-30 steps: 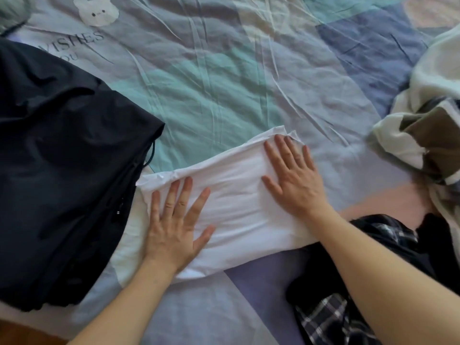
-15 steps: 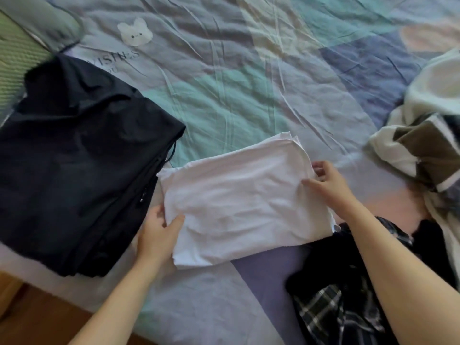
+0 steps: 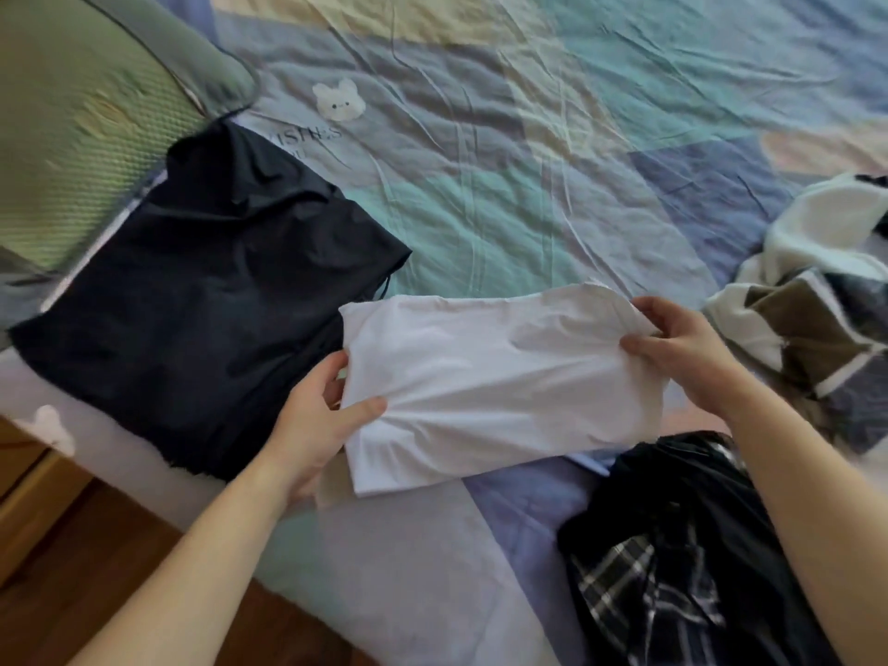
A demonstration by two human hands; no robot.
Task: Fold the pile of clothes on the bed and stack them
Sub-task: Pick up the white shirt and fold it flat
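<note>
A folded white garment [image 3: 485,377] is held just above the bed between both hands. My left hand [image 3: 317,420] grips its left edge, thumb on top and fingers underneath. My right hand [image 3: 682,353] grips its right edge the same way. A folded black garment [image 3: 192,300] lies flat on the bed to the left, its right edge touching the white one's corner. An unfolded black plaid garment [image 3: 672,560] lies crumpled under my right forearm. A loose heap of white, brown and grey clothes [image 3: 812,310] sits at the right edge.
The patchwork bedsheet [image 3: 528,185] in blue, teal and cream stretches across the back. A green textured pillow [image 3: 72,127] lies at the top left. The bed's near edge and a wooden floor [image 3: 96,569] show at the bottom left.
Both hands went from pressing flat on the white garment to gripping its left and right edges and lifting it. The view has swung left, bringing the pillow and floor into sight.
</note>
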